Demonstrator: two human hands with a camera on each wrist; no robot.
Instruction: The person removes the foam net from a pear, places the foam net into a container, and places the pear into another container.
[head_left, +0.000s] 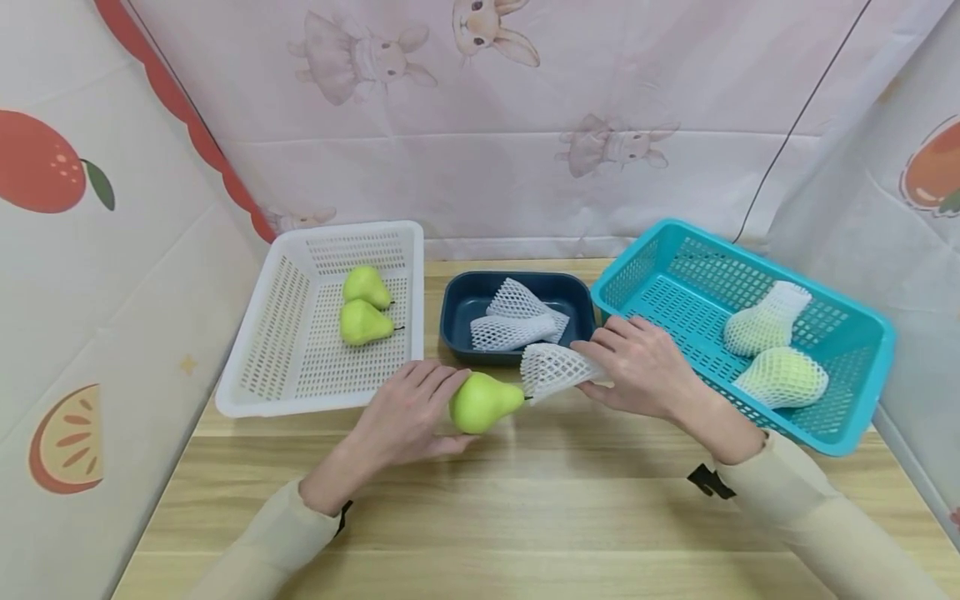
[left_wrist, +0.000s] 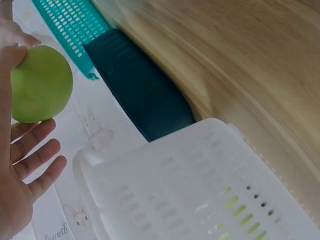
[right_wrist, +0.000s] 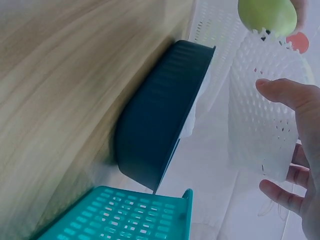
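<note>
The left hand (head_left: pixel 402 414) grips a green pear (head_left: pixel 480 403) above the tabletop (head_left: pixel 555 525), its stem at the mouth of a white foam net sleeve (head_left: pixel 553 372) pinched in the right hand (head_left: pixel 643 367). The stem could snag the mesh if it enters crooked, or the smooth pear slip if the fingers slacken.
</note>
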